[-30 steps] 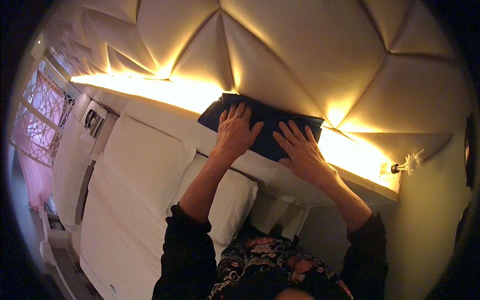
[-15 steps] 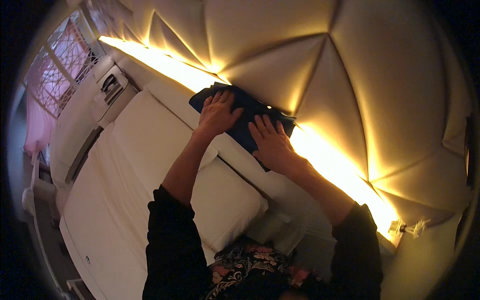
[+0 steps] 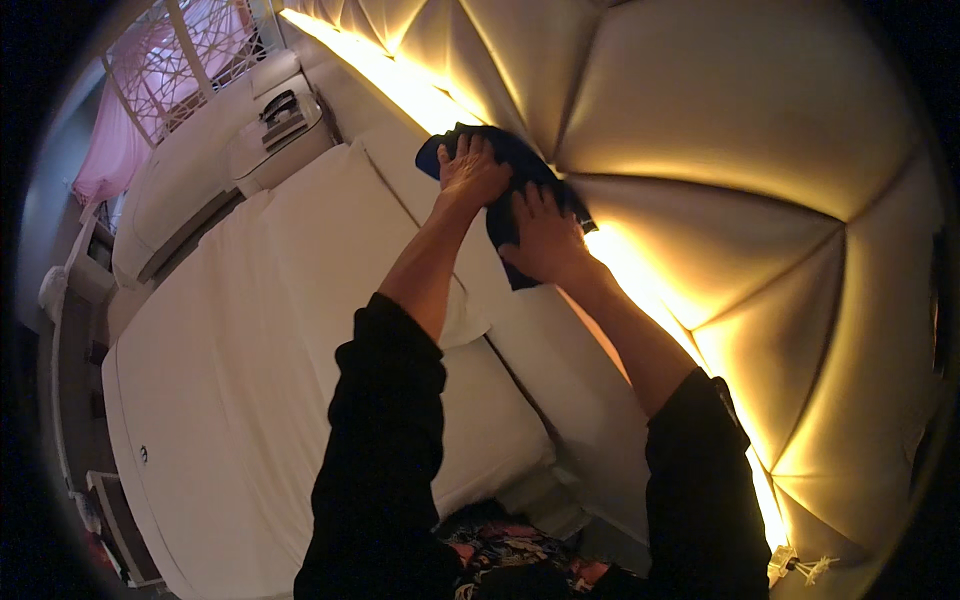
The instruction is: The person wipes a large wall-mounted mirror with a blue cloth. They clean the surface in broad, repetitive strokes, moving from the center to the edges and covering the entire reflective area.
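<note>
A dark blue cloth [image 3: 518, 155] lies along the lit ledge at the foot of the padded wall, partly rumpled. My left hand [image 3: 474, 178] rests flat on its far left part, fingers stretched out. Lower and to the right, my right hand [image 3: 545, 238] presses on the same cloth with its fingers spread. Both palms face down, and neither hand is wrapped round the cloth. A glowing light strip [image 3: 655, 280] shows on either side of the cloth, which covers the strip between.
A padded wall [image 3: 720, 110] rises on the right. White-covered bed [image 3: 250, 330] lies left of my arms. Beyond it stand a bedside cabinet [image 3: 285, 155] with a dark telephone [image 3: 280, 105] and a lattice screen [image 3: 185, 65]. Loose wiring [image 3: 810, 570] pokes out at the strip's near end.
Both hands and the cloth have slid along the ledge toward its far left end. The cloth is more bunched and bent. The whole view has turned and shifted.
</note>
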Tool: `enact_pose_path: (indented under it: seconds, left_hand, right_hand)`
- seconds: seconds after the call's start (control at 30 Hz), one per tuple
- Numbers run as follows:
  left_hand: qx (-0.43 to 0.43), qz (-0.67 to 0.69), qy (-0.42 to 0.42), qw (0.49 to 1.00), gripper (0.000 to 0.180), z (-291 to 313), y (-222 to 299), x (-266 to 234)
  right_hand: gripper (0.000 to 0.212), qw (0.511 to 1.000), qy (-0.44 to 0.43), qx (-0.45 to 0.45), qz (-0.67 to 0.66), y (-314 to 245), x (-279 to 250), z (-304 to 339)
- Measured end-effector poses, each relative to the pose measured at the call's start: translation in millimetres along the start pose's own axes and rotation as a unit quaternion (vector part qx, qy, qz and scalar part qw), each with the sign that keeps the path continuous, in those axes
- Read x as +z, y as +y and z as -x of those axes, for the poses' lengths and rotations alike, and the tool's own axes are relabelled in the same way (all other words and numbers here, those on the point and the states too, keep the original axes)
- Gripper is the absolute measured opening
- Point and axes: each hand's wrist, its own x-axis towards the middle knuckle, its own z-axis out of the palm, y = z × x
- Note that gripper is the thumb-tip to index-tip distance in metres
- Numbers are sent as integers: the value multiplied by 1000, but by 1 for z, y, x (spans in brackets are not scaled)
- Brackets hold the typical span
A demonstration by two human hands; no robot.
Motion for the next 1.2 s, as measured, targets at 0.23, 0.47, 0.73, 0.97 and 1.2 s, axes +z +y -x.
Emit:
enact_pose_path:
  seconds: [0.23,0.47,0.73,0.97,1.2]
  left_hand:
    - [-32,-12,22,999,58,-34,-18,2]
    - [-41,-17,34,998,61,-39,-24,-1]
    - [-29,-15,40,999,62,-39,-22,4]
    - [-17,-48,28,998,62,-45,-30,13]
    - [62,-174,26,982,61,-69,-54,48]
  right_hand:
    - [85,998,36,12,-47,0,2,-43]
    - [85,998,12,10,-61,-3,3,-49]
    - [85,998,-16,49,-28,-11,3,-43]
    - [86,998,-12,59,-29,-16,3,-45]
    - [73,991,11,86,-101,-27,-4,-25]
